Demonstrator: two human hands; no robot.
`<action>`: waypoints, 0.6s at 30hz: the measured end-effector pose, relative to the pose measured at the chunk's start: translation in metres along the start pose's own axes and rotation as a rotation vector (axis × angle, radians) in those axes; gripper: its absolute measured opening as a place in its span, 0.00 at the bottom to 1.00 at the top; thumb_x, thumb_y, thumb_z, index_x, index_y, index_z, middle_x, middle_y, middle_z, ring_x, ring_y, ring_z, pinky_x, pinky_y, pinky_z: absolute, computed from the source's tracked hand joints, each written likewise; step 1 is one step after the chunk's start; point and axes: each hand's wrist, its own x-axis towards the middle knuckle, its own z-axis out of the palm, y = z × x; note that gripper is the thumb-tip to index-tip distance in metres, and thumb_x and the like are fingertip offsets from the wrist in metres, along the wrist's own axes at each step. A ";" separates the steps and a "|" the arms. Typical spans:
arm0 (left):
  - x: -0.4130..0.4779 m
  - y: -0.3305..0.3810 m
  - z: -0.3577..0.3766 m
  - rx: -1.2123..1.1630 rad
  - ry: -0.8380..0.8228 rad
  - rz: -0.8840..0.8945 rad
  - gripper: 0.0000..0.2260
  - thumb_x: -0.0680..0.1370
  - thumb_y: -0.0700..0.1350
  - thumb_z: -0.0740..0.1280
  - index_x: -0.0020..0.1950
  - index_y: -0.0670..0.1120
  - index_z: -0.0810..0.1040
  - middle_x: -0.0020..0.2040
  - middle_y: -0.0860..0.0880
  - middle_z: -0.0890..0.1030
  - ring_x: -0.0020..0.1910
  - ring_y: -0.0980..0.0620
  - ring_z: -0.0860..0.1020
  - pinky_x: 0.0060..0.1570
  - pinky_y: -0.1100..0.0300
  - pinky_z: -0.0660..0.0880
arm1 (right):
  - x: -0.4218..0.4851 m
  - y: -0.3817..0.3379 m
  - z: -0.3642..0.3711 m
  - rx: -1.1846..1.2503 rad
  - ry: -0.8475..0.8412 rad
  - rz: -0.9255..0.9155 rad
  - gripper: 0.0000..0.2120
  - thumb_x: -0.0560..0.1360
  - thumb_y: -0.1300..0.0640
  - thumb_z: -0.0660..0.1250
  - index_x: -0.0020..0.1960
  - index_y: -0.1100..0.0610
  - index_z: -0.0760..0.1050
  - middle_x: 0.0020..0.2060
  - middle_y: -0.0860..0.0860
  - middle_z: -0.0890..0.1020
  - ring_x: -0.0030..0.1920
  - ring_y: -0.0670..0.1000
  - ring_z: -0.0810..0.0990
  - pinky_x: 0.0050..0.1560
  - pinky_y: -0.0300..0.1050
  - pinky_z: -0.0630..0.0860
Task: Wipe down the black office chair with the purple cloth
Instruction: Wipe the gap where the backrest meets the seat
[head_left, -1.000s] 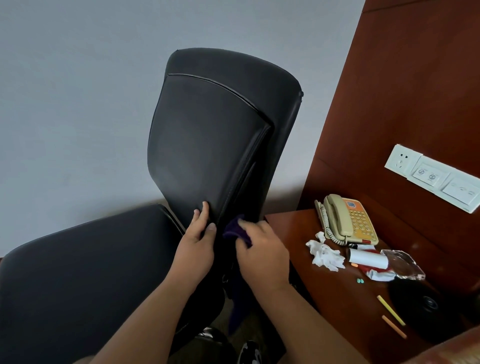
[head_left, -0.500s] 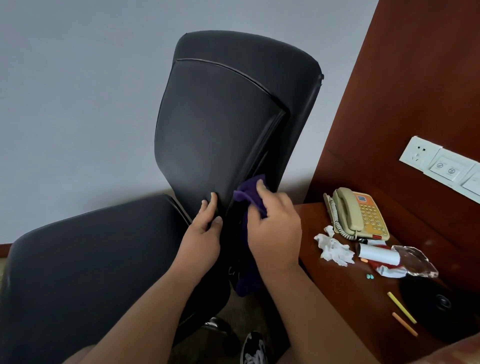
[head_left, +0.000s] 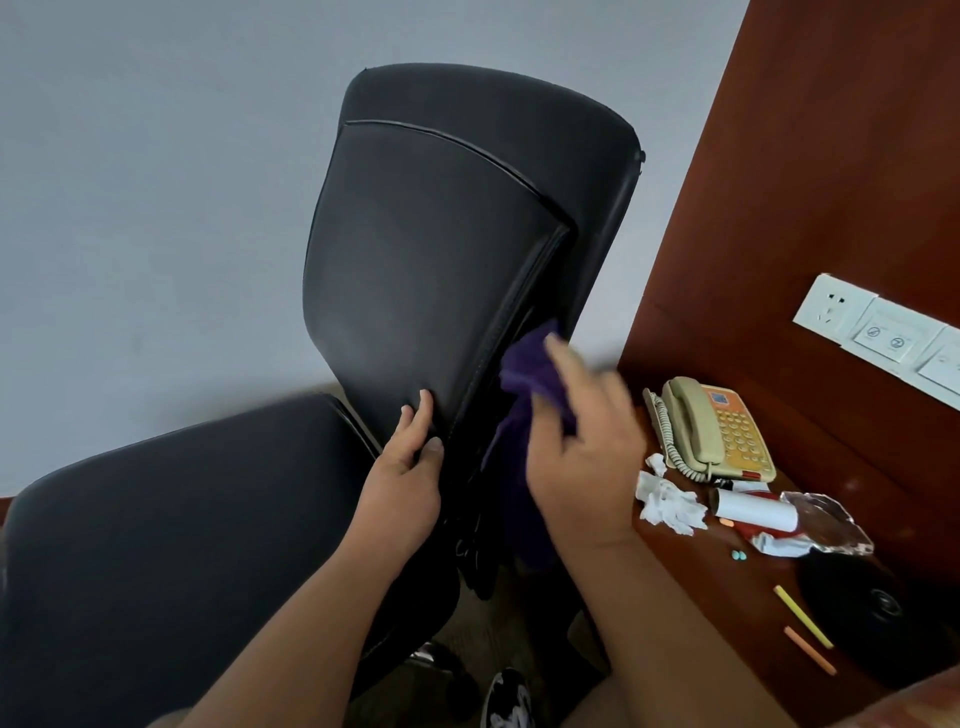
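So the black leather-look office chair (head_left: 441, 270) fills the middle of the view, backrest tilted up toward a pale wall and the seat pad off to its lower left.

The left hand (head_left: 405, 483) comes up from below with the forearm angled toward the chair and sits at the bottom right corner of the backrest. Its fingers (head_left: 425, 410) lie pretty much straight and flat on the front face, and the thumb rests along the piped side edge. It's bracing the chair, not wrapped round anything.

The right hand (head_left: 582, 467) is just right of that, back of the hand toward the camera and wrist bent a little. It's pushing the soft purple cloth (head_left: 530, 374) against the right side edge of the backrest, around the lower half. The fingers are over the bunched top of the cloth holding it, one finger pointing up along the edge, and the rest of the cloth hangs below the hand beside the chair. The hand's blurry, so I can't tell the exact grip.

Right of the chair there's a reddish wooden side table (head_left: 748, 613) with a beige corded telephone (head_left: 711, 426) and a crumpled white tissue (head_left: 667, 501).
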 end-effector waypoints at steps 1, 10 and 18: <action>0.000 0.000 0.000 0.006 0.001 -0.001 0.24 0.86 0.44 0.59 0.77 0.67 0.62 0.81 0.60 0.56 0.74 0.68 0.53 0.66 0.73 0.52 | 0.015 -0.004 -0.006 0.033 0.053 -0.007 0.18 0.78 0.63 0.68 0.68 0.59 0.78 0.44 0.50 0.76 0.39 0.42 0.72 0.46 0.26 0.68; -0.003 0.002 0.001 0.016 0.005 -0.007 0.24 0.86 0.44 0.58 0.77 0.66 0.61 0.81 0.60 0.55 0.74 0.69 0.52 0.67 0.73 0.51 | -0.020 0.010 0.020 0.037 -0.101 0.365 0.20 0.83 0.42 0.55 0.56 0.58 0.74 0.41 0.42 0.76 0.39 0.41 0.76 0.39 0.31 0.68; -0.003 0.002 0.002 0.034 0.016 -0.006 0.23 0.86 0.45 0.58 0.77 0.68 0.60 0.81 0.61 0.55 0.73 0.69 0.51 0.65 0.74 0.51 | -0.002 -0.001 0.019 0.044 -0.092 0.369 0.19 0.83 0.45 0.58 0.68 0.55 0.72 0.53 0.44 0.80 0.49 0.43 0.78 0.48 0.31 0.68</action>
